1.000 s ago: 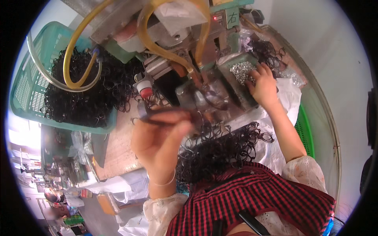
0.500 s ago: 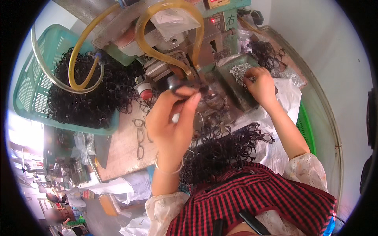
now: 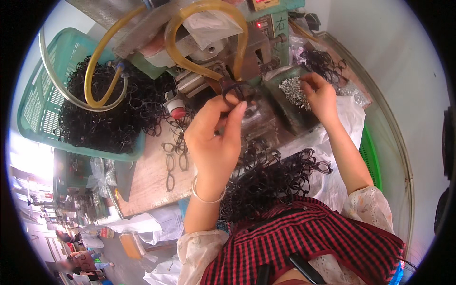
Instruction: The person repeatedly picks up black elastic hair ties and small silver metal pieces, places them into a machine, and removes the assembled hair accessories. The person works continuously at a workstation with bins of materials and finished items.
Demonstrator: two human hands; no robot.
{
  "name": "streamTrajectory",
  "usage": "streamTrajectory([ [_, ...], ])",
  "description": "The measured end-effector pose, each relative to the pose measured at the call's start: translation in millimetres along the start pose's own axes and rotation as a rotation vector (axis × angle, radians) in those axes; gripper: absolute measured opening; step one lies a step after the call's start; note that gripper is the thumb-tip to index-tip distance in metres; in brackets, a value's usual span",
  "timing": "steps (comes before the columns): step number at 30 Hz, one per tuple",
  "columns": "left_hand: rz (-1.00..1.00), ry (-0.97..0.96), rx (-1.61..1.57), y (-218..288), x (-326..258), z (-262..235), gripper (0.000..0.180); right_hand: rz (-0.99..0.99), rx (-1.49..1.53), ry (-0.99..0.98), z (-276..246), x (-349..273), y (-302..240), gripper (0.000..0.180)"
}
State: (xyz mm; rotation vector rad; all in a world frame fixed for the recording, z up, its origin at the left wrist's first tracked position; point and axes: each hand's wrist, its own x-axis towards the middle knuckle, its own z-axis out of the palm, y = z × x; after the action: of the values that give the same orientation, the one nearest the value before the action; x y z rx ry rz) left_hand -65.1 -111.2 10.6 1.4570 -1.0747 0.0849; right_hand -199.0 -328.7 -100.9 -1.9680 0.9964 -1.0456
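Note:
Between the thumb and fingers of my left hand (image 3: 214, 134) is a dark eyeglass frame (image 3: 233, 95), held up before the machine (image 3: 209, 71). My right hand (image 3: 321, 99) is at a metal tray (image 3: 285, 116) heaped with small silvery metal parts (image 3: 293, 91). Its thumb and fingertips are pinched together over the parts; anything between them is too small to make out. A pile of dark eyeglass frames (image 3: 270, 185) lies nearest me, against my red and black checked apron (image 3: 304, 228).
A green basket (image 3: 33, 109) full of dark frames stands at the left. Yellow hoses (image 3: 173, 38) loop over the machine, beside a red button (image 3: 177, 112). A few loose frames (image 3: 170, 164) lie on the wooden table (image 3: 142, 183). People are in the far lower left.
My left hand has moved slightly right, and the eyeglass frame in it has turned. My right hand has shifted a little right and upward over the small parts.

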Motion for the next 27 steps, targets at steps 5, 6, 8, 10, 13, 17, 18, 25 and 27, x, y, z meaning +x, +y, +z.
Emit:
streamTrajectory([
  [5, 0.032, 0.007, 0.182, 6.2, 2.2, 3.4, 0.013, 0.016, -0.007, 0.018, -0.7, -3.8, 15.1, 0.019],
  [6, 0.037, 0.012, 0.202, 6.3, 3.8, 3.8, 0.013, 0.026, -0.067, -0.012, -1.7, -2.8, 11.5, 0.019],
  [8, 0.078, 0.020, 0.150, 5.3, 3.5, 5.1, 0.012, -0.017, -0.081, -0.019, -7.6, -7.1, 7.2, 0.017],
  [10, 0.085, 0.007, 0.091, -2.2, 2.6, 3.9, 0.011, -0.052, -0.084, -0.028, -4.8, -11.9, 3.9, 0.017],
  [13, 0.021, 0.112, 0.151, -5.6, -26.8, 1.0, 0.017, -0.043, -0.115, -0.006, -12.1, -16.9, 16.3, 0.020],
  [17, -0.039, -0.503, 0.678, -12.8, -119.3, -17.2, 0.063, -0.024, 0.005, -0.024, -16.2, -15.4, 28.0, 0.019],
  [18, -0.025, -0.605, 0.820, -18.7, -139.7, -22.9, 0.074, -0.026, 0.003, -0.026, -14.6, -15.3, 25.5, 0.019],
  [25, -0.342, -1.117, 0.925, -10.6, -147.3, -136.0, 0.072, 0.021, 0.234, -0.085, 5.2, -11.1, 25.6, 0.018],
  [27, -0.570, -1.279, 0.811, 0.3, -129.6, -163.6, 0.059, 0.009, 0.271, -0.105, 8.4, -11.0, 31.3, 0.018],
])
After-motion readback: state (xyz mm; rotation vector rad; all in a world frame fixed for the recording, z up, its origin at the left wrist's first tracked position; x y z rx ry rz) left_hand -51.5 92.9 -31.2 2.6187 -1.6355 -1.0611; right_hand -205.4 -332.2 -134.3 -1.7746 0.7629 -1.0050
